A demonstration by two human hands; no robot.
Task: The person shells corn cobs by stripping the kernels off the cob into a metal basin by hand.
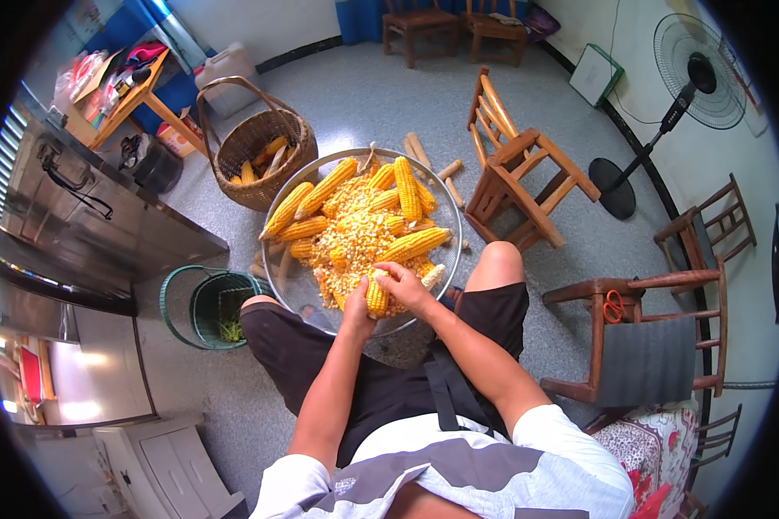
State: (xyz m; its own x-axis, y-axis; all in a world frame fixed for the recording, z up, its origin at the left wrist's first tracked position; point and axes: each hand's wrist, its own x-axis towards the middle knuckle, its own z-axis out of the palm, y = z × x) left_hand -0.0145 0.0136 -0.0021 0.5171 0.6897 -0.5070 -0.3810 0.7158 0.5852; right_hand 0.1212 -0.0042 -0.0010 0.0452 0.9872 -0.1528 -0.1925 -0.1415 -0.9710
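Observation:
Between my two hands is an ear of yellow corn (377, 297), held over the near part of a round mesh sieve (288, 293). My left hand (359, 303) grips its left side. Fingers of my right hand (402, 285) press on the upper end and right side of the ear. Loose corn kernels (350, 240) are heaped in the middle of the sieve. Whole ears of corn (408, 188) lie around and on that heap. A pale, partly stripped cob (433, 277) rests just right of my right hand.
A wicker basket (259, 156) with more ears stands beyond the sieve at left. Near my left knee is a green bucket (201, 305). Bare cobs (451, 170) lie on the floor beyond the sieve. To the right are a wooden chair (519, 162) and a standing fan (678, 110).

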